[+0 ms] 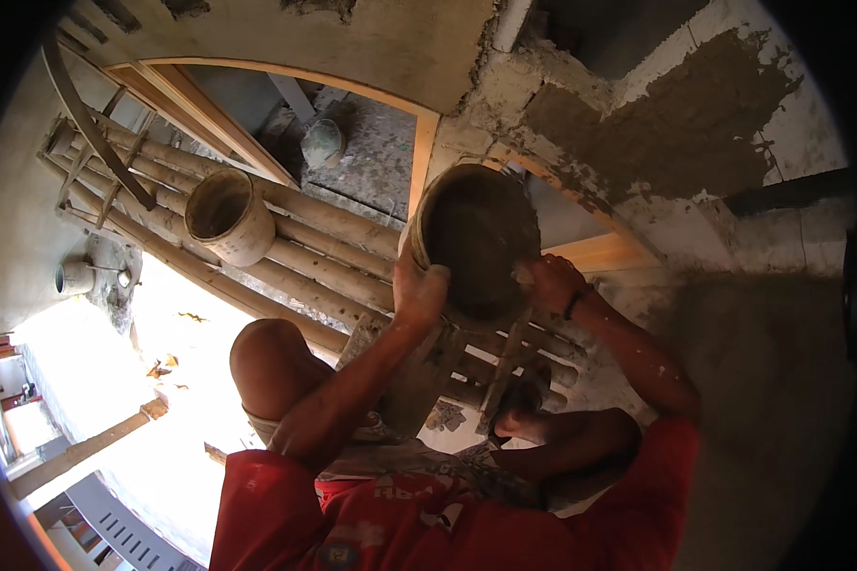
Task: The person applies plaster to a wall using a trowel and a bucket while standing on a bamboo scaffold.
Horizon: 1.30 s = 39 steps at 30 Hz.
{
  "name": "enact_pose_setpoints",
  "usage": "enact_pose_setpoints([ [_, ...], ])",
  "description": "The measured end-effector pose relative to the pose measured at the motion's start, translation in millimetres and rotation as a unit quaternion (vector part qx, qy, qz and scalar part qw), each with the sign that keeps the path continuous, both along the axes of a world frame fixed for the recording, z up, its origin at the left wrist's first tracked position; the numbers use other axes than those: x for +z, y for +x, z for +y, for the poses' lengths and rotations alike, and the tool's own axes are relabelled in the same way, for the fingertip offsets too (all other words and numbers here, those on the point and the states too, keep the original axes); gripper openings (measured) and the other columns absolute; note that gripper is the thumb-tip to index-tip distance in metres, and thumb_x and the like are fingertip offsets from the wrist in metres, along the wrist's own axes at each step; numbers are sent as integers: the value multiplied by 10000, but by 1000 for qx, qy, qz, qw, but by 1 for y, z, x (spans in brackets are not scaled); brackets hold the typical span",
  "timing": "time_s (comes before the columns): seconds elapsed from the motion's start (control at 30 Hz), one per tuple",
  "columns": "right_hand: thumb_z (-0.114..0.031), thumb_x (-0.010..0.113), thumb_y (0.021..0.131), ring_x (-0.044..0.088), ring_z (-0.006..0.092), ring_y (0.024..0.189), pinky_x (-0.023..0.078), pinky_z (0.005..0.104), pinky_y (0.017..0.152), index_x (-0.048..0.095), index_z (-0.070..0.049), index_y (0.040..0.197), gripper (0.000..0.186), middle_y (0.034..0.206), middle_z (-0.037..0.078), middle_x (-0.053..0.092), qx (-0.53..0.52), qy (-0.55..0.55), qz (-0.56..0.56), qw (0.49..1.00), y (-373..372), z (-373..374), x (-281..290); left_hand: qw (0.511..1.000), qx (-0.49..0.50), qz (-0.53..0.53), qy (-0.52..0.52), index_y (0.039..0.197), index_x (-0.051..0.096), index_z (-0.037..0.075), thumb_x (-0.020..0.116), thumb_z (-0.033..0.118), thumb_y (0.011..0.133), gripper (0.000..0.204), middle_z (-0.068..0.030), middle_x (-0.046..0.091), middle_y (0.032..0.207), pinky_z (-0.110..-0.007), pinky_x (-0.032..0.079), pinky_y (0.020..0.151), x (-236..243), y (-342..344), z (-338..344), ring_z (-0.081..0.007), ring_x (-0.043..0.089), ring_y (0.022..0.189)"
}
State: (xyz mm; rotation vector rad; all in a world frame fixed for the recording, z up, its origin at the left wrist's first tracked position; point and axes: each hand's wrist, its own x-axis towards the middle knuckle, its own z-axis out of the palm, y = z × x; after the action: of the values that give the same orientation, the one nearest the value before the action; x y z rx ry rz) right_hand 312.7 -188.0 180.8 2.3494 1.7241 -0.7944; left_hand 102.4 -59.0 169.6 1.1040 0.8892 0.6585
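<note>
A round bucket is tilted in front of me, its mouth facing up toward me. Grey wet mortar coats its inside; how deep it lies is hard to tell in the shadow. My left hand grips the bucket's near left side, with pale smears on the thumb. At the right rim my right hand is closed, its fingers curled over the edge. Beneath the bucket, a board lies across the bamboo platform. A second mortar-stained bucket stands on the poles to the left.
The platform of bamboo poles runs to the far left, with bright ground below its edge. Wooden frames stand along the wall beyond. Fresh dark plaster covers part of the wall at right. Another bucket sits past the opening.
</note>
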Motion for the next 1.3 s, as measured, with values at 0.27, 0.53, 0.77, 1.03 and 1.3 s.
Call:
enact_pose_setpoints([
  [0.27,-213,702,782,645,362,999,520,431,879,635,-98,1183,423,1056,211,671,-41,88,174,980,-3,8,30,995,72,8,-66,1212,554,-4,523,-2,728,485,-66,635,894,-271,500,617,-3,-10,10,-139,598,726],
  [0.53,-160,724,753,662,342,910,517,401,833,644,-33,1118,395,975,177,672,49,185,150,970,6,43,153,990,121,43,-50,1213,566,11,554,9,727,486,-47,631,807,-277,484,537,-5,-27,25,-138,587,662],
  [0.77,-157,734,778,660,220,901,514,344,819,634,3,1156,423,1010,155,689,-82,164,138,973,88,94,125,988,142,1,-57,1217,562,2,537,-9,699,518,-68,641,874,-284,503,582,-6,-25,26,-152,601,695],
  [1.03,-171,706,795,656,282,1005,499,360,881,615,-25,1182,424,1067,168,681,-9,239,61,969,72,70,182,990,122,38,-56,1242,550,-5,534,-6,704,539,-74,653,922,-282,513,638,-15,-25,27,-156,605,736],
  [1.3,-83,609,814,637,347,950,535,467,767,640,-97,1029,218,1009,160,630,122,166,-231,951,13,44,66,995,91,29,-10,1311,511,-6,505,-13,723,589,-83,645,989,-288,517,680,-15,-14,17,-151,612,788],
])
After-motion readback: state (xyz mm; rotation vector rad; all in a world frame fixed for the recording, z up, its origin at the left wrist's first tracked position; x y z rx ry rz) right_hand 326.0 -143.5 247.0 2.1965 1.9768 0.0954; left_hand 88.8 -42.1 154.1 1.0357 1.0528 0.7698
